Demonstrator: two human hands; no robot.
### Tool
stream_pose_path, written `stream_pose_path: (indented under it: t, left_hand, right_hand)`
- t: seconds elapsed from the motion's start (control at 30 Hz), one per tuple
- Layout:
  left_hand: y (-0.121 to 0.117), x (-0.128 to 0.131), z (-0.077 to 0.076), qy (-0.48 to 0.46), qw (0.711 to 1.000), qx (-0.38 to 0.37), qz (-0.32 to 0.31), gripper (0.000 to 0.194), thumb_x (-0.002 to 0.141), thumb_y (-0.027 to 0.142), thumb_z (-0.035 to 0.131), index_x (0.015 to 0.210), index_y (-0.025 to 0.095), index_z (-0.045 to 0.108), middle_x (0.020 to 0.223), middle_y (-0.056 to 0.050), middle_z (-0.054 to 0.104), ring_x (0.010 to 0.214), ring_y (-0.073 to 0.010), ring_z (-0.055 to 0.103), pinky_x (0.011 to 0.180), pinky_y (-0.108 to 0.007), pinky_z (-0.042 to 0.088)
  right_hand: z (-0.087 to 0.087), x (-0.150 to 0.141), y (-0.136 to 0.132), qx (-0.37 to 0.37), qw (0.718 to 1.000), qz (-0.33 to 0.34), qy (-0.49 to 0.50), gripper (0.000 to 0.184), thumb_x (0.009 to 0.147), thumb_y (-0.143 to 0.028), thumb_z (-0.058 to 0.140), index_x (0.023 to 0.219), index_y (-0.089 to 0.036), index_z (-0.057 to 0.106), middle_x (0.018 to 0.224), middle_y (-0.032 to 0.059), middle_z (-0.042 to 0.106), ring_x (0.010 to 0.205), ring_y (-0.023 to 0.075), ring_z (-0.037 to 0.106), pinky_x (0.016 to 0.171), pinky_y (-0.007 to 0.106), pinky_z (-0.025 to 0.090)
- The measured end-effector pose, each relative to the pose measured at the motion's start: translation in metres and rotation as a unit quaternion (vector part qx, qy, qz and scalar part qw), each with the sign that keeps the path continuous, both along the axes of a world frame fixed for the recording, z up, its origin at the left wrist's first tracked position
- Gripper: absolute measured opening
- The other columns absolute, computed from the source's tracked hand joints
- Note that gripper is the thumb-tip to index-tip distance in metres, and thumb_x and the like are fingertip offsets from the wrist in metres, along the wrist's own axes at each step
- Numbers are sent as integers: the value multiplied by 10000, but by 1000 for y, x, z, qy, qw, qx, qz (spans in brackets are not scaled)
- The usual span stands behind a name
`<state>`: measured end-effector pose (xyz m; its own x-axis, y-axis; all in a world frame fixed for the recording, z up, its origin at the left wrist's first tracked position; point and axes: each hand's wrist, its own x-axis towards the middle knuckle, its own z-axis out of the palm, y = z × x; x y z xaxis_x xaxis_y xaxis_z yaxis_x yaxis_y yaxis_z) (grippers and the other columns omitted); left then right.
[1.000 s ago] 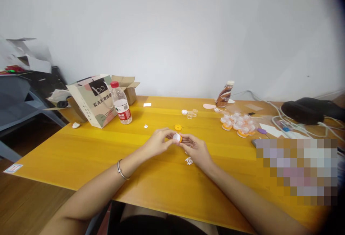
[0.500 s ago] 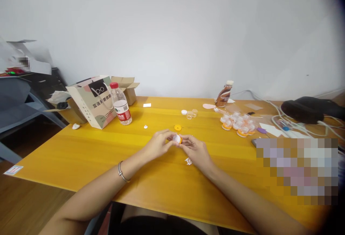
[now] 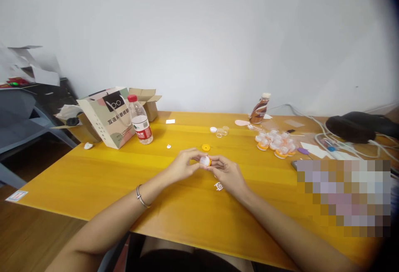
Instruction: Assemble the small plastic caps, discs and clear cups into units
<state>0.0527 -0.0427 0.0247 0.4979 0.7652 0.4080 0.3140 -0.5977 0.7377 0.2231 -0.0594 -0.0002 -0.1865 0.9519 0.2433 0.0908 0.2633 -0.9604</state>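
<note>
Between my two hands, above the middle of the table, is a small round white-and-orange plastic case [image 3: 205,161]. The fingers of my left hand [image 3: 187,164] pinch it from the left. My right hand [image 3: 227,174] grips its orange side from the right. Just beyond the hands lies a yellow disc [image 3: 205,147]. Close to my right hand rests a small white cut-out plastic piece [image 3: 218,186]. Farther back are a white round cap [image 3: 213,129] and clear rings [image 3: 220,132]. A tiny white part [image 3: 168,146] lies to the left.
At the left stand a water bottle [image 3: 141,122], a paper bag [image 3: 107,118] and a cardboard box [image 3: 148,101]. Toward the right are a brown drink bottle [image 3: 260,109], a cluster of clear-and-orange cases [image 3: 276,142], cables and a black pouch [image 3: 349,127]. A blurred patch covers the right front.
The small case has turned slightly between my fingers, with more of its white face showing. Both hands stay in nearly the same place.
</note>
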Motion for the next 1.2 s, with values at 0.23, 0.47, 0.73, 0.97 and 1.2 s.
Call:
stream_pose_path:
  t: [0.23, 0.47, 0.73, 0.97, 1.2]
  left_hand:
    - [-1, -5, 16, 40, 998, -48, -17, 273, 711, 195, 579, 975, 128, 600, 938, -62, 631, 842, -152, 580, 785, -256, 446]
    - [-6, -9, 12, 259, 963, 48, -62, 249, 616, 173, 604, 865, 165, 607, 816, -28, 584, 713, -142, 529, 685, -245, 407]
    - [-9, -10, 9, 262, 950, 49, -162, 363, 675, 279, 623, 1016, 181, 546, 936, -56, 566, 846, -169, 529, 773, -268, 402]
    - [23, -32, 2, 265, 959, 100, 11, 259, 829, 289, 439, 1020, 163, 562, 964, -78, 570, 921, -174, 522, 838, -285, 387]
    - [46, -48, -8, 267, 954, 105, 90, 207, 809, 158, 421, 911, 141, 601, 856, -64, 591, 801, -150, 545, 756, -252, 418]
  right_hand:
    - [5, 6, 9, -13, 999, 53, -6, 344, 671, -261, 624, 961, -239, 439, 781, -2, 678, 729, 146, 633, 705, 289, 477]
    - [17, 56, 40, -38, 979, 10, -199, 292, 636, -448, 620, 706, -181, 522, 530, -17, 584, 499, 123, 527, 518, 243, 405]
    - [10, 61, 46, 50, 948, 20, -312, 228, 715, -388, 529, 777, -177, 585, 580, -26, 516, 539, 116, 446, 520, 233, 344]
    - [11, 61, 40, 17, 943, 106, -314, 285, 652, -400, 614, 843, -191, 585, 581, -57, 434, 513, 94, 390, 483, 210, 300]
    - [1, 39, 29, 34, 946, 87, -312, 229, 620, -380, 643, 693, -184, 552, 598, -38, 504, 536, 102, 431, 486, 206, 299]
